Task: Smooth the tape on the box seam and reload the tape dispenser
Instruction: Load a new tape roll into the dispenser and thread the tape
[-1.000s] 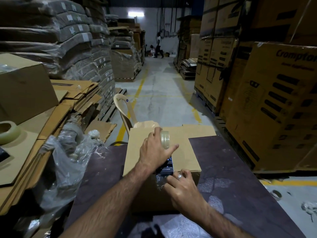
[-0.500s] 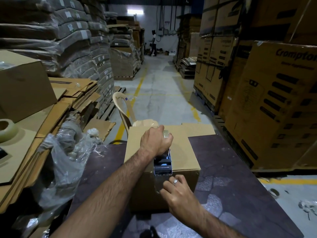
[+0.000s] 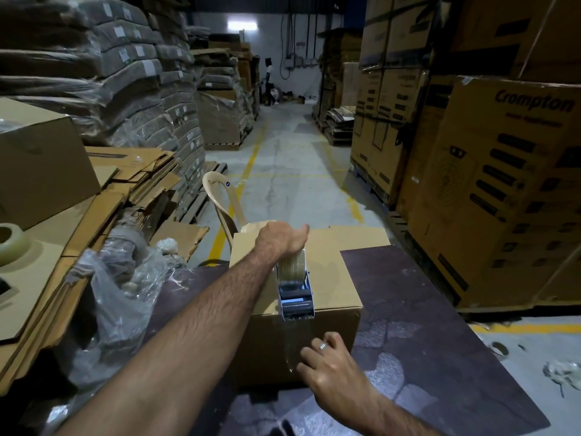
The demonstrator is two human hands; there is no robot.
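A brown cardboard box [image 3: 333,278] stands on a dark table [image 3: 424,325] in front of me. My left hand [image 3: 279,239] grips a blue tape dispenser [image 3: 294,291] with a clear roll, resting on the box top near its front edge. A strip of clear tape [image 3: 287,344] runs from the dispenser down the box's front face. My right hand [image 3: 327,363], with a ring, presses its fingers against that strip on the front face.
A spare tape roll [image 3: 12,243] lies on flat cardboard sheets [image 3: 78,221] at the left, beside crumpled plastic wrap [image 3: 125,291]. A plastic chair [image 3: 223,199] stands behind the box. Stacked cartons [image 3: 503,184] line the right; a person stands far down the aisle.
My left hand has slid the dispenser farther along the box top, away from me, and tape has drawn out. My right hand has dropped lower on the front face.
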